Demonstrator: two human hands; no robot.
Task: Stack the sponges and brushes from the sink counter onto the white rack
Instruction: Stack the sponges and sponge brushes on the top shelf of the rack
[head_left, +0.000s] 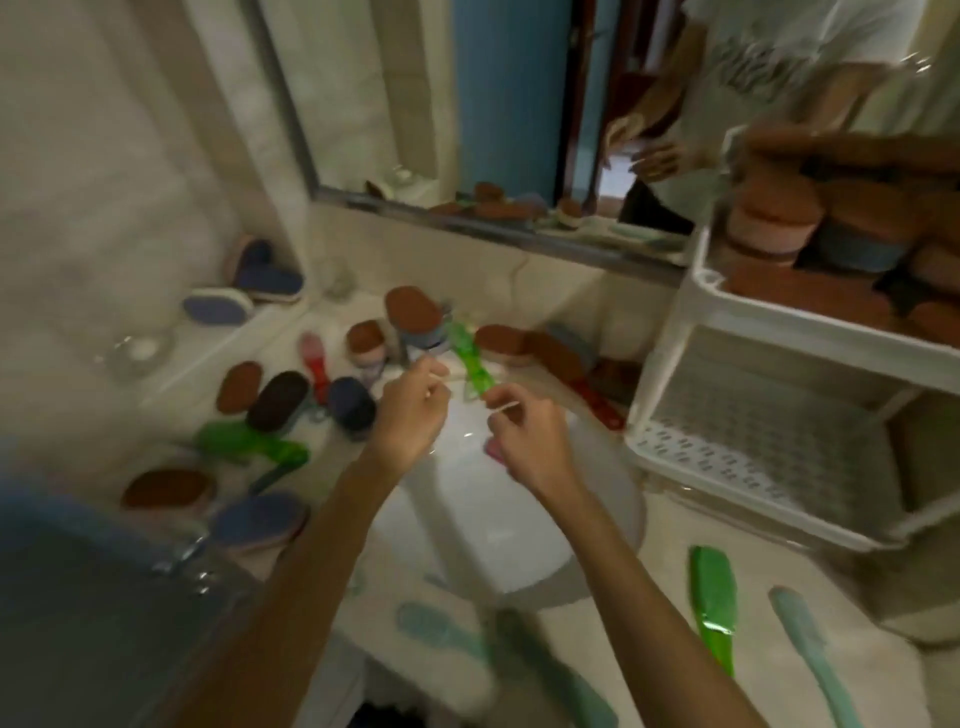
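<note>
The right grip (519, 436) is pinching the green brush (470, 358) by its handle. The left grip (410, 410) is curling alongside — its hold unclear.

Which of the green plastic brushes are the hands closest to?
The translucent green brush at the back, its handle end between the left hand and right hand; the other two green brushes lie farther off.

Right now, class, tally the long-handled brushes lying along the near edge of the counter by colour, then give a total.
bright green brush: 1
pale teal brushes: 2
darker green brush, blurred: 1
Total: 4
</note>
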